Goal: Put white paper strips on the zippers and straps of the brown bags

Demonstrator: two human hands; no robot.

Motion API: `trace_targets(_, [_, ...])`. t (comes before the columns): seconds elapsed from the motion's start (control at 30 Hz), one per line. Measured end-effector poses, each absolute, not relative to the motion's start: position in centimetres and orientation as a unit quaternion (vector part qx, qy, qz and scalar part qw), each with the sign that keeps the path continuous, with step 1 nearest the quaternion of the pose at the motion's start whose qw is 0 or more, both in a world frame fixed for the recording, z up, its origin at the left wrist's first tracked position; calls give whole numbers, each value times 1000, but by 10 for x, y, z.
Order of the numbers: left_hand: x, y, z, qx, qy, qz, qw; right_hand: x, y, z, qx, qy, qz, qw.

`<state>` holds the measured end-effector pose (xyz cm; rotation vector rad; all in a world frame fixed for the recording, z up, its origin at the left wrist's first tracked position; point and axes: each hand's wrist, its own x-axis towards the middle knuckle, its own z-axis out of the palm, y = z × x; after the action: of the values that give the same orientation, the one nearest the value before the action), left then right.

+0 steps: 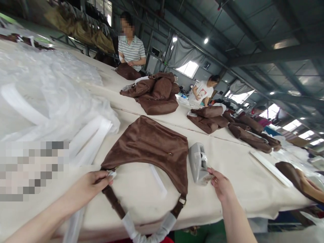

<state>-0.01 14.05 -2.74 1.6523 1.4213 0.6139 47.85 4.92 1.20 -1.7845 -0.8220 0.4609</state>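
A brown handbag [152,145] lies flat on the table before me, its strap [113,201] curving toward the front edge. White wrapping [149,233] covers the strap's middle. At the bag's left corner my left hand [97,182] is closed around the strap end by the buckle, with a small piece of white wrap [112,174] under the fingertips. To the right of the bag stands a grey tape dispenser [197,165]. My right hand [221,184] pinches at its front end, where clear tape [209,176] shows between dispenser and fingers. A buckle [181,201] shows at the bag's right corner.
Clear plastic bags and white strips [50,94] are heaped at left. Piles of brown bags [157,94] lie farther back and right. A white board [270,168] rests at right. One person [131,50] works across the table, another [204,92] farther off.
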Motion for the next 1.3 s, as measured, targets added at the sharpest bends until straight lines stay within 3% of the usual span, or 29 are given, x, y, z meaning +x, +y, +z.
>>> trace_targets(0.23, [-4, 143, -31, 672, 541, 216, 456, 479, 12, -5, -754, -341, 101, 553])
trace_targets(0.47, [-3, 139, -21, 668, 527, 228, 474, 492, -4, -29, -809, -318, 232, 437])
trace_targets(0.57, [-1, 133, -12, 659, 519, 242, 488, 500, -9, -23, -859, -322, 186, 351])
trace_targets(0.73, [2, 130, -11, 654, 518, 252, 490, 458, 6, 0, -839, -357, 98, 398])
trace_targets(0.8, [1, 130, -15, 649, 527, 252, 488, 411, 28, 9, -809, -400, 139, 407])
trace_targets(0.97, [1, 127, -22, 648, 541, 253, 473, 267, 97, 28, -590, -557, 381, 443])
trace_targets(1.13, [0, 126, -17, 667, 516, 268, 466, 178, 133, 17, -449, -598, 558, 359])
trace_targets(1.3, [-1, 126, -13, 666, 495, 277, 484, 163, 131, -18, -459, -563, 618, 299])
